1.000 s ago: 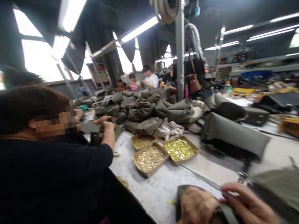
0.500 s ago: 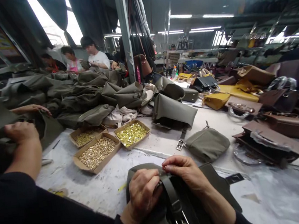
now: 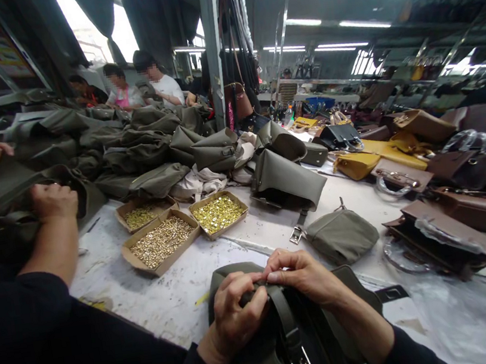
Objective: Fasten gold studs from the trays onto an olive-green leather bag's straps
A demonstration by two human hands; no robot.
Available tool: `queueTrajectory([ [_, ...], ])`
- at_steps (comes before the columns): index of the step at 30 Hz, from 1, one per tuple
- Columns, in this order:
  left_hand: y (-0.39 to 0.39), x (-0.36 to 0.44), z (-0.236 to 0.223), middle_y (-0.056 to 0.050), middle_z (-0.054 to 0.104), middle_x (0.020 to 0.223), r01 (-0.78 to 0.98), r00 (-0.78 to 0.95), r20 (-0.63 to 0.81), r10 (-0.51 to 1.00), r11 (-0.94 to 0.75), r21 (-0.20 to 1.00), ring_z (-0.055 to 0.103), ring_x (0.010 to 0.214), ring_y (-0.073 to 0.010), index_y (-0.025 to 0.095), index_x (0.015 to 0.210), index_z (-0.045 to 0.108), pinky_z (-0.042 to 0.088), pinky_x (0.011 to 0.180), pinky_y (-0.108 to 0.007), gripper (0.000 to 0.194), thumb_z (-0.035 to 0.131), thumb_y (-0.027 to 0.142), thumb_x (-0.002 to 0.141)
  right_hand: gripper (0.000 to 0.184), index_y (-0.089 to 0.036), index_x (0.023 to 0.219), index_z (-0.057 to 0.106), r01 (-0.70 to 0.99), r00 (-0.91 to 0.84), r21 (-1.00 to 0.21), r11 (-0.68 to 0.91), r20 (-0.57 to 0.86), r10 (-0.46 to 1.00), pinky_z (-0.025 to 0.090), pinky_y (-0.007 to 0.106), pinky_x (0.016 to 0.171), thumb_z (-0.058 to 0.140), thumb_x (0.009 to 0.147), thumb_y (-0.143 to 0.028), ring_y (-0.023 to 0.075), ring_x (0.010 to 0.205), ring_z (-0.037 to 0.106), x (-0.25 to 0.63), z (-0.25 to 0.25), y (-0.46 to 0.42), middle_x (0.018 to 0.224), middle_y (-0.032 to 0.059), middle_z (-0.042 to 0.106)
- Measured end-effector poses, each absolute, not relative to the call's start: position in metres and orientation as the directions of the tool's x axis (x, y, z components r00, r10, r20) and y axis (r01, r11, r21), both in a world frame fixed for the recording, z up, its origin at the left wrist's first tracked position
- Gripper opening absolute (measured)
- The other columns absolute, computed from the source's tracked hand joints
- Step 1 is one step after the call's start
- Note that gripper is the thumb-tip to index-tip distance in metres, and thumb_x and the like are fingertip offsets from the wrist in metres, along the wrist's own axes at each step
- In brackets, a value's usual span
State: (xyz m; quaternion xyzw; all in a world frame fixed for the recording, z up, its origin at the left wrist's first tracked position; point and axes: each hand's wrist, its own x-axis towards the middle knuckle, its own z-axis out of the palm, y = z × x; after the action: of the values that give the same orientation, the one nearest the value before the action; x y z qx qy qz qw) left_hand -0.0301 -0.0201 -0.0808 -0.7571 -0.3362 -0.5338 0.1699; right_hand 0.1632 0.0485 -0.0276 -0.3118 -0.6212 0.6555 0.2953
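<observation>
An olive-green handbag lies in front of me, its strap and metal buckle on top. My left hand is closed on the bag's upper edge beside the strap. The thumb and fingers of my right hand pinch together at that same edge, against my left fingertips. Whatever small piece sits between the right fingertips is hidden. Beyond the bag stand shallow cardboard trays: one of small golden rivets, another of shiny gold pieces, and a third tray behind.
At left, a co-worker's hands handle another olive bag. A heap of olive bags covers the back left. An olive pouch lies right of centre; brown bags and plastic wrap are at right. A metal post rises behind.
My right fingertips have come in against my left ones at the bag's edge. The co-worker's hands have shifted at the left. The whole view has swung slightly.
</observation>
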Motion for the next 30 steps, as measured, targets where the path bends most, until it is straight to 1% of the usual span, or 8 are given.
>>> queueTrajectory([
  [4, -0.021, -0.03, -0.08, -0.006, 0.055, 0.107, 0.68, 0.237, 0.915, 0.328, -0.729, 0.085, 0.066, 0.106, -0.0211, 0.014, 0.105, 0.068, 0.06, 0.084, -0.035, 0.018, 0.066, 0.004, 0.091, 0.037, -0.02, 0.084, 0.083, 0.065, -0.65, -0.996, -0.067, -0.094, 0.754, 0.041, 0.032, 0.084, 0.089, 0.076, -0.056, 0.0204, 0.089, 0.059, 0.165, -0.025, 0.05, 0.089, 0.0033, 0.069],
  [7, -0.022, -0.03, -0.078, -0.006, 0.055, 0.107, 0.679, 0.241, 0.911, 0.334, -0.729, 0.088, 0.067, 0.108, -0.0215, 0.014, 0.104, 0.067, 0.06, 0.086, -0.036, 0.016, 0.064, 0.004, 0.092, 0.032, -0.021, 0.088, 0.084, 0.117, -0.66, -0.993, -0.006, -0.082, 0.747, 0.041, 0.031, 0.08, 0.086, 0.081, -0.052, 0.0203, 0.09, 0.059, 0.166, -0.022, 0.051, 0.09, 0.0037, 0.068],
  [12, -0.021, -0.03, -0.081, -0.005, 0.057, 0.105, 0.671, 0.252, 0.912, 0.324, -0.737, 0.076, 0.068, 0.108, -0.0206, 0.013, 0.105, 0.066, 0.06, 0.09, -0.037, 0.017, 0.067, 0.003, 0.092, 0.014, -0.022, 0.097, 0.084, 0.225, -0.715, -0.916, 0.333, 0.077, 0.695, 0.044, 0.028, 0.078, 0.074, 0.095, -0.032, 0.018, 0.087, 0.062, 0.171, -0.006, 0.045, 0.088, 0.0025, 0.065],
  [15, -0.019, -0.031, -0.083, -0.007, 0.059, 0.107, 0.674, 0.256, 0.914, 0.314, -0.736, 0.064, 0.069, 0.106, -0.0204, 0.013, 0.104, 0.065, 0.06, 0.09, -0.036, 0.016, 0.068, 0.004, 0.092, 0.017, -0.022, 0.107, 0.082, 0.275, -0.776, -0.797, 0.538, 0.146, 0.614, 0.046, 0.025, 0.078, 0.066, 0.101, -0.02, 0.0167, 0.088, 0.066, 0.174, 0.005, 0.043, 0.093, 0.0031, 0.069],
  [17, -0.017, -0.032, -0.084, -0.007, 0.061, 0.107, 0.677, 0.261, 0.916, 0.304, -0.734, 0.051, 0.069, 0.105, -0.0199, 0.013, 0.103, 0.065, 0.061, 0.089, -0.036, 0.014, 0.068, 0.005, 0.092, 0.018, -0.021, 0.108, 0.081, 0.293, -0.803, -0.732, 0.616, 0.161, 0.573, 0.046, 0.023, 0.077, 0.065, 0.101, -0.017, 0.016, 0.087, 0.066, 0.174, 0.009, 0.046, 0.094, 0.0032, 0.07],
  [20, -0.016, -0.033, -0.083, -0.007, 0.062, 0.107, 0.682, 0.28, 0.91, 0.305, -0.73, 0.034, 0.069, 0.103, -0.0194, 0.014, 0.103, 0.065, 0.061, 0.088, -0.036, 0.013, 0.067, 0.005, 0.093, 0.014, -0.019, 0.108, 0.081, 0.284, -0.844, -0.691, 0.665, 0.148, 0.515, 0.047, 0.022, 0.075, 0.069, 0.1, -0.019, 0.0148, 0.083, 0.066, 0.175, 0.011, 0.055, 0.092, 0.0027, 0.071],
  [25, -0.016, -0.033, -0.079, -0.007, 0.061, 0.105, 0.694, 0.279, 0.909, 0.311, -0.72, 0.033, 0.069, 0.101, -0.019, 0.013, 0.101, 0.065, 0.06, 0.089, -0.036, 0.014, 0.067, 0.002, 0.092, 0.017, -0.019, 0.113, 0.08, 0.212, -0.898, -0.693, 0.689, 0.141, 0.417, 0.047, 0.021, 0.079, 0.069, 0.1, -0.021, 0.0145, 0.085, 0.067, 0.175, 0.015, 0.066, 0.097, 0.0033, 0.071],
  [30, -0.016, -0.032, -0.08, -0.006, 0.061, 0.104, 0.691, 0.25, 0.917, 0.311, -0.72, 0.056, 0.068, 0.098, -0.0191, 0.016, 0.101, 0.065, 0.061, 0.084, -0.033, 0.017, 0.07, 0.004, 0.09, 0.021, -0.021, 0.115, 0.08, 0.209, -0.895, -0.743, 0.636, 0.118, 0.431, 0.047, 0.021, 0.078, 0.068, 0.102, -0.032, 0.0144, 0.083, 0.066, 0.172, 0.015, 0.068, 0.095, 0.0028, 0.072],
])
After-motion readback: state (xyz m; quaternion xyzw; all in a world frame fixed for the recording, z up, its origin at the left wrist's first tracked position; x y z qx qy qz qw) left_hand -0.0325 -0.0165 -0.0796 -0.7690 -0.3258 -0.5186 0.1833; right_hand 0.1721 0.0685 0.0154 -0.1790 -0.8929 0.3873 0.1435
